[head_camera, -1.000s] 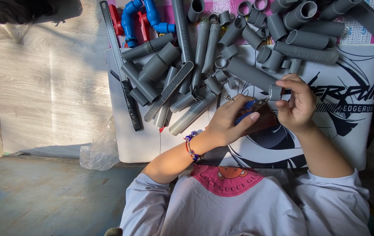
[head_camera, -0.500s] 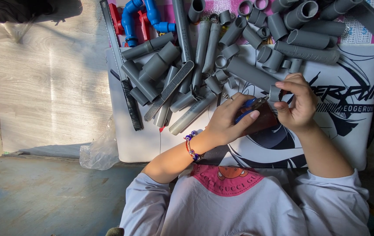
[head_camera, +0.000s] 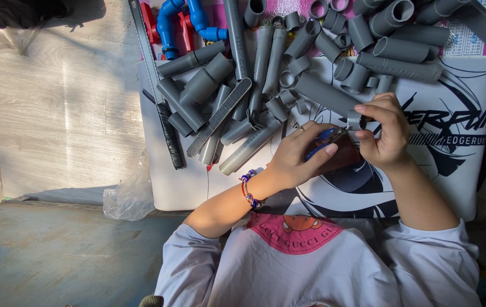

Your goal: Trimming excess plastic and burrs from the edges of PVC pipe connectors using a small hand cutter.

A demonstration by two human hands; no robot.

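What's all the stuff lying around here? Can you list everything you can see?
grey plastic pipe pieces: several dozen, grey, heaped across the top of the mat
blue plastic pipe bends: two or so, blue, top left of the heap
red fittings: a couple, red, beside the blue bends
long black file: one, dark, lying slantwise on the pipes
white printed mat: one, white with dark artwork, under everything
clear plastic bag: one, see-through, at the mat's lower left corner
bead bracelet: one, blue and red, on the left wrist
small grey pipe ring: one, grey, pinched in the right hand
left hand: holds a blue-handled tool, mostly hidden
right hand: grips the ring
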